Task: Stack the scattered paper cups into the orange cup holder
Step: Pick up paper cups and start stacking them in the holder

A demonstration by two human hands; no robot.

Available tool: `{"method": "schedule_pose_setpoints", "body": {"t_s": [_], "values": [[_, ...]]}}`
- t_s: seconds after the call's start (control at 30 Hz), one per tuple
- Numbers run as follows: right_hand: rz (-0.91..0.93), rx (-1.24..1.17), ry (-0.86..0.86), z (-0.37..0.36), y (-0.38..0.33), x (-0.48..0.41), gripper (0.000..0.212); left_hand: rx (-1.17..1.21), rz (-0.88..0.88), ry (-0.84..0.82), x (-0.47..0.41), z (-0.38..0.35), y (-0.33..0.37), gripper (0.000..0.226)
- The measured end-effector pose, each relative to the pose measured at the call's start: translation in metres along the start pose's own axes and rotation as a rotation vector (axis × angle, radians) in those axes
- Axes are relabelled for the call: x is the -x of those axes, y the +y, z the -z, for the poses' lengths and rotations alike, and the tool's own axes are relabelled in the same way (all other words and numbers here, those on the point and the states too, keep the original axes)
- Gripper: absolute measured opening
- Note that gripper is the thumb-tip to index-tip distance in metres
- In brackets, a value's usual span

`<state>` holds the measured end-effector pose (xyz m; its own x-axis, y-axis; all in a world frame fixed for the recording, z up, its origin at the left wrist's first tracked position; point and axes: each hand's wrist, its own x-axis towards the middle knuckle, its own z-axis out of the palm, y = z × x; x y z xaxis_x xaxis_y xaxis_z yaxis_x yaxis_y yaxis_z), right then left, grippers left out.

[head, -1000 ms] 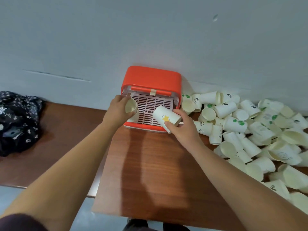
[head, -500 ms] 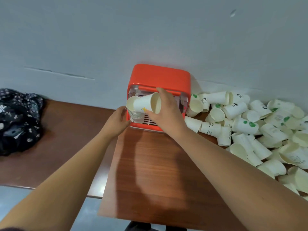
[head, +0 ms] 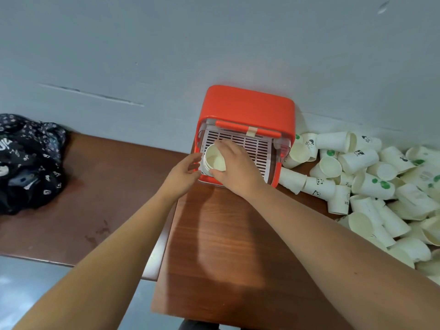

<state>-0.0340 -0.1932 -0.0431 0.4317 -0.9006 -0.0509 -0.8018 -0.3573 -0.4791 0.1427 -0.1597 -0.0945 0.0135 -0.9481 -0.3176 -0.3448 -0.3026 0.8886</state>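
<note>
Glossy wood-grain bench (head: pixel 226 246) under a grey wall (head: pixel 142 55). On the slotted white grid (head: pixel 252 144) of the boxy orange holder (head: pixel 247 103), the right hand (head: pixel 238 167) pinches a round paper cup (head: pixel 214 160), mouth up. Just beside it the left hand (head: pixel 183 175) is loosely spread. Loose cups (head: pixel 371 184) heap rightward; a crumpled black bag (head: pixel 26 160) lies far left.

- Your right hand (head: pixel 238 169) is palm down, with the fingers curled over the far rim of a paper cup (head: pixel 215 160) and the thumb (head: pixel 215 173) on its near side. It grips the cup mouth up.
- Your right forearm (head: pixel 333 236) runs in from the near right, angled toward the far left, wrist roughly straight.
- Your left hand (head: pixel 182 173) sits just left of the right one, fingers loosely extended, holding nothing, tips pointing right at the cup.
- Can't tell whether the left fingertips touch it.
- Your left forearm (head: pixel 107 253) comes in from the near left. Both arms are bare and converge at the hands.
</note>
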Motion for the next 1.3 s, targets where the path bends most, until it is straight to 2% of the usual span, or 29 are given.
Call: {"method": "schedule_pose_setpoints", "body": {"t_s": [0.1,0.23,0.37,0.5,0.8,1.03,1.3], "values": [[-0.101,-0.195,-0.023,-0.003,0.004,-0.003,0.070,-0.004,-0.014,-0.039,-0.005,-0.002,-0.003,0.051],[-0.194,-0.263,0.047,-0.012,0.004,-0.016,0.075,-0.009,-0.017,-0.007,-0.013,-0.004,-0.006,0.057],[-0.301,-0.571,-0.009,-0.021,0.012,-0.019,0.074,-0.001,0.010,0.051,-0.021,-0.003,-0.007,0.061],[-0.330,-0.708,-0.058,-0.030,0.026,-0.012,0.069,-0.021,0.010,0.053,-0.023,-0.002,-0.010,0.059],[-0.404,-0.687,0.095,-0.040,0.045,-0.038,0.054,0.043,-0.028,0.160,-0.045,-0.030,-0.008,0.045],[-0.407,-0.681,0.204,-0.054,0.053,-0.066,0.046,0.044,0.000,0.187,-0.071,-0.041,-0.004,0.050],[-0.409,-0.647,0.225,-0.069,0.060,-0.091,0.038,0.022,0.019,0.133,-0.085,-0.045,-0.001,0.068]]}}
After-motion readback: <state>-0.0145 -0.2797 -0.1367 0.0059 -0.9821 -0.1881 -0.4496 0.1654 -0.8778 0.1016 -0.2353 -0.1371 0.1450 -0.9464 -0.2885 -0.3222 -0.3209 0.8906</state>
